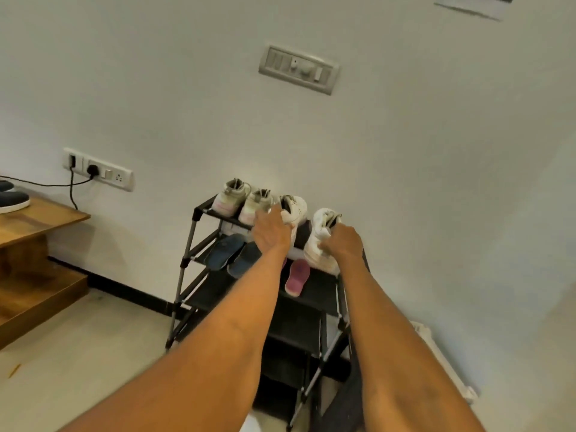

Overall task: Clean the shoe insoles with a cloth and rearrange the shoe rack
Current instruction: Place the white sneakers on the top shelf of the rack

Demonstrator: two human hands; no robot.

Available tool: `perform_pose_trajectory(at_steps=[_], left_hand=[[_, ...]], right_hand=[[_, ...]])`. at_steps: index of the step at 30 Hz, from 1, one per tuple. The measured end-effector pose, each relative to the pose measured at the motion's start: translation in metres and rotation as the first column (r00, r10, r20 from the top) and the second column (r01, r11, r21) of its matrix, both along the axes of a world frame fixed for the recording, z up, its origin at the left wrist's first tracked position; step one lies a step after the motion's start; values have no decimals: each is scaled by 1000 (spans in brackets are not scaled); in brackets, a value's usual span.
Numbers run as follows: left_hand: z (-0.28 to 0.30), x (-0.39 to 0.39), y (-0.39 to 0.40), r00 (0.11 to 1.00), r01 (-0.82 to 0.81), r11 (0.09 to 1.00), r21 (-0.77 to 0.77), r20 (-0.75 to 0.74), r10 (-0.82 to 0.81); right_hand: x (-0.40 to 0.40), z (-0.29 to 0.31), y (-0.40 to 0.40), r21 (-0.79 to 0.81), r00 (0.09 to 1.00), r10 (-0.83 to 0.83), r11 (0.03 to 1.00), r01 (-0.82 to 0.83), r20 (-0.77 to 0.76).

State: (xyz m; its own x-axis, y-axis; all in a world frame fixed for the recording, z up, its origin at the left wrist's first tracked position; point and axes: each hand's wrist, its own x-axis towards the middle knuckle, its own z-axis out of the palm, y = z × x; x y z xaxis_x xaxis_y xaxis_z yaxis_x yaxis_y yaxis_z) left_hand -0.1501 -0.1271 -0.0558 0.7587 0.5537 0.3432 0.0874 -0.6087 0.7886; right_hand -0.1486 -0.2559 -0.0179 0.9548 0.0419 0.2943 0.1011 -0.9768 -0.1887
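four light sneakers sit in a row on the top shelf of the black shoe rack (pixel 199 213) at the centre of the frame, and both hands are on the right-hand pair. the left hand (pixel 269 233) lies over the heel of one white sneaker (pixel 294 208), fingers curved down onto it; whether they clasp it or only rest there is hard to tell from behind. the right hand (pixel 341 244) grips the other white sneaker (pixel 321 241) at its heel, fingers curled round the collar, with the shoe at the shelf's front right edge. the pinkish pair (pixel 241 202) stands to the left, near the wall. on the shelf below lie two blue slippers (pixel 233 255) and a pink sandal (pixel 297 277). no cloth shows anywhere, and no insole is out, so i judge the wiping is not under way here and this looks like the rearranging part. the lower shelves look bare, though dim. left to do: squaring up the white pair.
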Motion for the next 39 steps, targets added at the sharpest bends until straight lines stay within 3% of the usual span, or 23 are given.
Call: perform_pose_trajectory(at_steps=[8,19,26,39], left_hand=[[-10,123,1,1000,21,987,159,-16,-18],[-44,145,8,999,29,929,369,3,-32],[-45,145,-18,998,47,958,282,23,-55],[-47,145,-3,997,73,956,286,-26,-69]], right_hand=[[128,-4,-6,-4,997,-19,1000,19,-80],[159,-30,0,-60,997,-19,998,15,-72],[157,-34,0,-93,999,-35,995,34,-17],[153,-32,-6,-117,992,36,992,-50,-120]])
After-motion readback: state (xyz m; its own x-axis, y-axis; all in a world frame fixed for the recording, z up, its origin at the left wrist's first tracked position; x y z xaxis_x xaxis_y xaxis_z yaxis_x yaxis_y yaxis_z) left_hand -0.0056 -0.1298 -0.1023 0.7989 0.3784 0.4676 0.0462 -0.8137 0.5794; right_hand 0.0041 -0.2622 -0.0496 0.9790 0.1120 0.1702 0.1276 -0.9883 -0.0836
